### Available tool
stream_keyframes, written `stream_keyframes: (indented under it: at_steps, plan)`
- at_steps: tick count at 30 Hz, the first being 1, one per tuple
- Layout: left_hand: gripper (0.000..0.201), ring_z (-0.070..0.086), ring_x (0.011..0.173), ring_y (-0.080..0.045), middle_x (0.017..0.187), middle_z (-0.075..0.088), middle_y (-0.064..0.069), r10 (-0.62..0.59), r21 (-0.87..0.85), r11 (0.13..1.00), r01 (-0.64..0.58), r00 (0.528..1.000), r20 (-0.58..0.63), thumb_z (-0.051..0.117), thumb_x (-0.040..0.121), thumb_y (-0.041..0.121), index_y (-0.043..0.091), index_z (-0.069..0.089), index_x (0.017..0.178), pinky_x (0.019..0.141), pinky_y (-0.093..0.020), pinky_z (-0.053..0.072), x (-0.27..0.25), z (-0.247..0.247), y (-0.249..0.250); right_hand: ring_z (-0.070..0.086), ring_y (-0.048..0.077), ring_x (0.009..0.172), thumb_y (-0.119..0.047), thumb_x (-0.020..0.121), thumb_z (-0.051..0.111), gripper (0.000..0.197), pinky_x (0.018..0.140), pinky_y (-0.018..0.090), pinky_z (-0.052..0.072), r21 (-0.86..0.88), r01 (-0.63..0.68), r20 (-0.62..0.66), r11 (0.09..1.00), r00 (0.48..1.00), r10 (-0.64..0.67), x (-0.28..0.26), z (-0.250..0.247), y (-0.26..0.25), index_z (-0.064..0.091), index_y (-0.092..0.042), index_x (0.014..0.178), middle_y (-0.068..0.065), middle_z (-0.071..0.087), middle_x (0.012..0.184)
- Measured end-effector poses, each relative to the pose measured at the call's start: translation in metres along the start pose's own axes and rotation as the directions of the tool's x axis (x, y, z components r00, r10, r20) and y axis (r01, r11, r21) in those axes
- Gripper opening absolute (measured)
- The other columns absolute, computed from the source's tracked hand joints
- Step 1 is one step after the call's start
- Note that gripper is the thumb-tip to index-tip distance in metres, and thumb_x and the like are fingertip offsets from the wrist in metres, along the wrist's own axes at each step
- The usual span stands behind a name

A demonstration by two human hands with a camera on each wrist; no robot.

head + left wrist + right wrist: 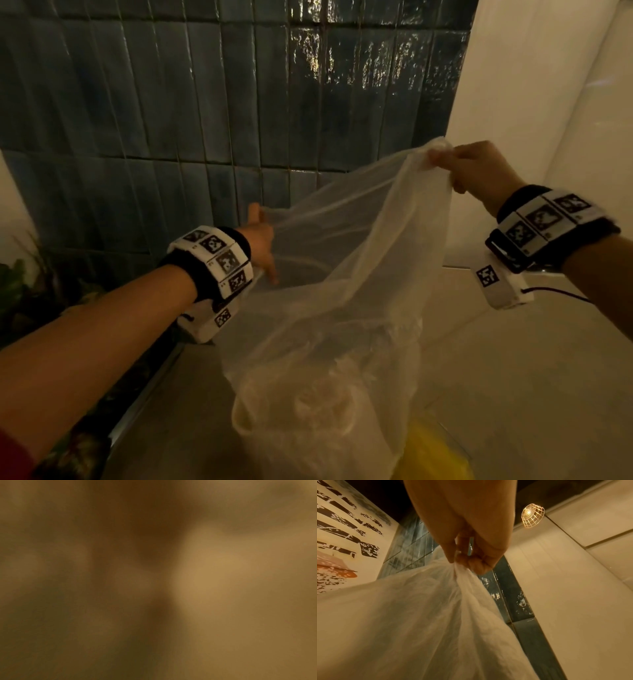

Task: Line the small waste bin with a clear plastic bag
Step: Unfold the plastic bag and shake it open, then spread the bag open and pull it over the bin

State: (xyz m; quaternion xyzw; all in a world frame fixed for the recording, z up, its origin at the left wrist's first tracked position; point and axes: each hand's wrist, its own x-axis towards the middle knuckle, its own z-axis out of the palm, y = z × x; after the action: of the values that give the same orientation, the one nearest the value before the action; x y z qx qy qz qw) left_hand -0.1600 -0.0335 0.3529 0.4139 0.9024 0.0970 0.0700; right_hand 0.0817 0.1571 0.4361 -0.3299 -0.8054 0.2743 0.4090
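A clear plastic bag [342, 260] hangs spread between my two hands above a pale surface. My right hand [455, 164] pinches a bunched part of its top edge at the upper right; the right wrist view shows the fingertips [477, 565] curled round the gathered film [436, 608]. My left hand [263, 240] is at the bag's far left edge, thumb up and a finger pointing down, spreading the mouth. A pale round shape [318, 407] shows through the bag's lower part; I cannot tell whether it is the bin. The left wrist view is a brown blur.
Dark blue glossy tiles [205, 102] cover the wall behind, and a cream panel [548, 102] stands at the right. A faint curved rim [310, 266] shows through the film. Something yellow [431, 455] lies at the bottom right. Dark leaves [13, 284] sit at the far left.
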Motion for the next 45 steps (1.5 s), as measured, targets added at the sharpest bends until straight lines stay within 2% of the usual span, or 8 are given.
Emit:
stream_keyframes:
  at_steps: [3, 11, 16, 23, 29, 36, 41, 45]
  plan:
    - [0.062, 0.059, 0.093, -0.025, 0.121, 0.052, -0.008, 0.149, -0.182, 0.972, -0.149, 0.989, -0.016, 0.064, 0.083, 0.041, 0.031, 0.028, 0.132, 0.069, -0.034, 0.051, -0.009, 0.016, -0.006, 0.052, 0.011, 0.043, -0.036, 0.087, 0.056, 0.03, 0.064, 0.024, 0.046, 0.042, -0.023, -0.107, 0.999, 0.994, 0.028, 0.005, -0.01, 0.005, 0.067, -0.02, 0.065, 0.009, 0.061, 0.058]
    - [0.024, 0.061, 0.087, -0.024, 0.107, 0.057, -0.006, 0.259, 0.254, 0.932, -0.258, 0.965, 0.03, 0.044, 0.091, 0.04, 0.025, 0.051, 0.109, 0.077, -0.038, 0.05, -0.009, 0.031, -0.048, 0.067, 0.009, 0.052, -0.007, 0.093, 0.05, 0.028, 0.045, 0.015, 0.055, 0.229, -0.222, -0.159, 0.948, 0.952, 0.261, 0.021, -0.036, 0.061, 0.056, 0.01, 0.115, 0.02, 0.064, 0.098]
    - [0.033, 0.059, 0.104, -0.032, 0.12, 0.054, -0.018, 0.086, 0.216, 0.974, -0.062, 0.991, -0.101, 0.055, 0.088, 0.024, 0.001, 0.059, 0.111, 0.072, -0.03, 0.043, 0.009, 0.012, -0.066, 0.062, 0.02, 0.093, -0.004, 0.089, 0.053, 0.008, 0.069, 0.017, 0.056, 0.186, -0.244, 0.011, 0.952, 0.969, 0.247, 0.018, -0.016, 0.069, 0.06, -0.006, 0.093, 0.005, 0.061, 0.088]
    - [0.049, 0.065, 0.094, -0.036, 0.113, 0.063, -0.021, -0.029, -0.076, 0.997, 0.01, 0.966, -0.258, 0.078, 0.067, 0.014, 0.0, 0.062, 0.111, 0.076, -0.038, 0.056, 0.035, -0.016, -0.057, 0.058, 0.024, 0.099, -0.036, 0.084, 0.059, 0.033, 0.099, 0.043, 0.047, -0.029, -0.242, 0.106, 0.97, 0.964, 0.244, 0.036, 0.014, 0.069, 0.07, -0.01, 0.1, 0.01, 0.064, 0.105]
    - [0.048, 0.054, 0.115, -0.043, 0.124, 0.055, -0.029, -0.093, -0.219, 0.973, -0.076, 0.738, -0.668, 0.066, 0.078, 0.003, -0.009, 0.05, 0.121, 0.096, -0.047, 0.046, 0.051, -0.102, -0.037, 0.041, 0.028, 0.131, -0.036, 0.098, 0.033, 0.047, 0.113, 0.044, 0.029, 0.038, 0.105, -0.022, 0.994, 0.994, -0.104, 0.059, 0.008, 0.009, 0.042, -0.011, 0.137, 0.012, 0.046, 0.141]
    - [0.058, 0.042, 0.132, -0.03, 0.141, 0.043, -0.021, -0.113, -0.299, 0.838, -0.456, 0.392, -0.913, 0.059, 0.084, 0.021, -0.002, 0.04, 0.134, 0.112, -0.034, 0.031, 0.019, -0.163, -0.03, 0.005, 0.024, 0.147, -0.034, 0.1, 0.027, 0.057, 0.119, 0.029, 0.017, 0.165, 0.5, -0.369, 0.85, 0.831, -0.417, 0.052, -0.02, -0.047, 0.005, -0.014, 0.149, 0.013, -0.003, 0.159]
    - [0.036, 0.055, 0.11, -0.042, 0.118, 0.055, -0.031, -0.011, -0.251, 0.899, -0.359, 0.554, -0.832, 0.06, 0.083, 0.01, -0.009, 0.051, 0.112, 0.094, -0.045, 0.044, 0.019, -0.103, -0.068, 0.022, 0.012, 0.142, -0.043, 0.098, 0.034, 0.055, 0.117, 0.028, 0.02, 0.137, 0.338, -0.246, 0.931, 0.922, -0.298, 0.027, -0.005, -0.003, 0.022, -0.022, 0.147, 0.0, 0.021, 0.157]
    - [0.057, 0.058, 0.105, -0.039, 0.121, 0.055, -0.023, 0.029, -0.35, 0.894, -0.281, 0.814, -0.58, 0.069, 0.076, 0.001, 0.004, 0.045, 0.127, 0.084, -0.049, 0.053, 0.016, -0.052, -0.102, 0.048, 0.009, 0.118, -0.04, 0.096, 0.041, 0.041, 0.099, 0.028, 0.038, 0.12, 0.219, -0.144, 0.968, 0.969, -0.201, -0.006, 0.011, 0.044, 0.052, -0.02, 0.129, -0.005, 0.054, 0.129]
